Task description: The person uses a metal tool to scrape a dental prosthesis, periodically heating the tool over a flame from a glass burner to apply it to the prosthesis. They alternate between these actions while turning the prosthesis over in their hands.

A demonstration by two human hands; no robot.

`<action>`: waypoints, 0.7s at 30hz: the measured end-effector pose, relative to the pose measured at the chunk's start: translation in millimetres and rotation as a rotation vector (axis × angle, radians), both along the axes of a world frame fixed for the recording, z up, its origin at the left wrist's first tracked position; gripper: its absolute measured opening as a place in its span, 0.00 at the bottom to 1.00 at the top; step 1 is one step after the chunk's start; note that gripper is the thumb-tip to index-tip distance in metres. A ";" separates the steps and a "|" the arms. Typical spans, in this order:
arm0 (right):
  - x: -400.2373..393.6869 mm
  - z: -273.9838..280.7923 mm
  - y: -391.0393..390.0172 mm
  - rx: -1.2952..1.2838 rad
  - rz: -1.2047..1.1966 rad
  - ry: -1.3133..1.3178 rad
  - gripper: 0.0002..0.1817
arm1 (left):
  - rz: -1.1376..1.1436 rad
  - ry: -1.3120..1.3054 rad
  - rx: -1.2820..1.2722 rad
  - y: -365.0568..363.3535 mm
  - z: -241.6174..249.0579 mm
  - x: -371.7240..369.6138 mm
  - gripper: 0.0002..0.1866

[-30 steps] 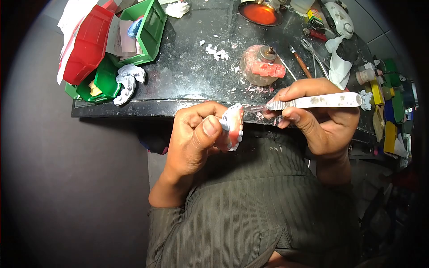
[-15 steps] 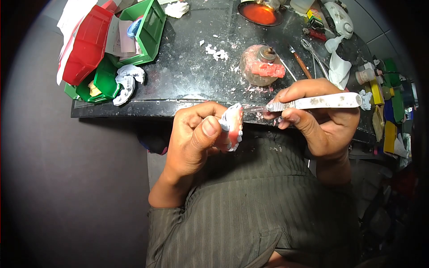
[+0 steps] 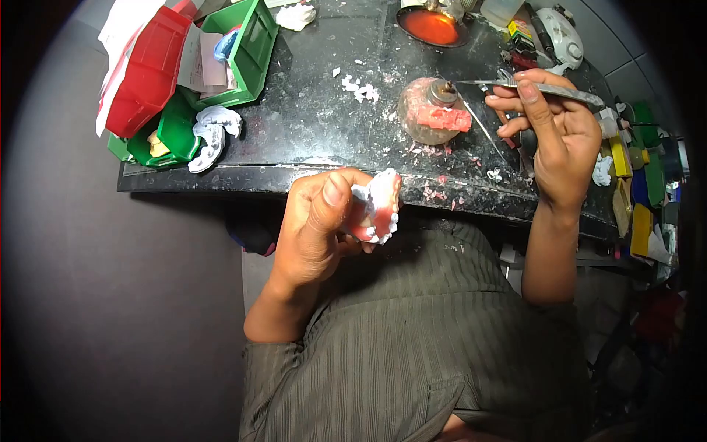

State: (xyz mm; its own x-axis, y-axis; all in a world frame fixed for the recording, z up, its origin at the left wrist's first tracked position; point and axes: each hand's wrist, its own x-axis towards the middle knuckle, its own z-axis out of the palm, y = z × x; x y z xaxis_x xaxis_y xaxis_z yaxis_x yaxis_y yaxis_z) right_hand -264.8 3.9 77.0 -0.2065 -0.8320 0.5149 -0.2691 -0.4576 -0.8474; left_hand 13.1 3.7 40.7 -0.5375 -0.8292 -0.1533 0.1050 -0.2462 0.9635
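Observation:
My left hand [image 3: 313, 221] is closed around a dental model [image 3: 379, 210] of white plaster and pink wax, held in front of the table's edge. Between the thumb and fingers of my right hand [image 3: 552, 125] is a thin carving knife [image 3: 563, 91], its blade pointing left. The knife's tip is beside the metal top of a round glass burner [image 3: 427, 107]. A block of pink wax [image 3: 444, 119] rests against the burner. Whether a flame burns there cannot be made out.
Green bins [image 3: 250, 55] and a red bin [image 3: 147, 70] stand at the left, with white plaster pieces [image 3: 213, 140] beside them. A dish of glowing orange-red material [image 3: 432, 26] is at the back. Slim tools [image 3: 482, 131] lie right of the burner; crumbs dot the black table [image 3: 309, 96].
My right hand has moved up and away from the model, carrying the knife to the burner's top. My left hand still holds the model, now turned slightly.

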 end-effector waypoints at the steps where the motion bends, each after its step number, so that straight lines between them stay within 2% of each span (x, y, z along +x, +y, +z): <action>1: 0.6 -0.8 0.8 0.008 0.000 -0.014 0.11 | -0.006 0.001 -0.001 -0.2 -0.8 0.6 0.54; 5: 12.6 2.9 10.0 0.018 0.027 -0.059 0.11 | -0.008 0.007 -0.016 0.4 1.6 -1.1 0.54; 7: 22.0 5.0 20.4 0.009 0.171 0.027 0.10 | -0.007 0.141 0.003 -0.1 3.3 -1.8 0.38; 11: 45.8 9.7 41.9 0.005 0.254 0.052 0.10 | 0.003 0.116 -0.041 1.7 2.3 -2.4 0.37; 12: 43.6 12.3 45.0 0.005 0.268 0.150 0.10 | 0.001 0.126 -0.049 1.7 3.5 -2.7 0.37; 21: 52.7 15.5 45.7 0.025 0.203 0.182 0.09 | -0.016 0.161 -0.045 0.5 10.5 -1.0 0.34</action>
State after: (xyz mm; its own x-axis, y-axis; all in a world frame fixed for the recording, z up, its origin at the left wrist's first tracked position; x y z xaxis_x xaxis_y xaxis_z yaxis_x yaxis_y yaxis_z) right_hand -212.1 49.6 92.5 0.0595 -0.8601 0.5067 -0.3228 -0.4969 -0.8056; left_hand 12.1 4.2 51.2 -0.5657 -0.8241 -0.0275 0.2549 -0.2065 0.9447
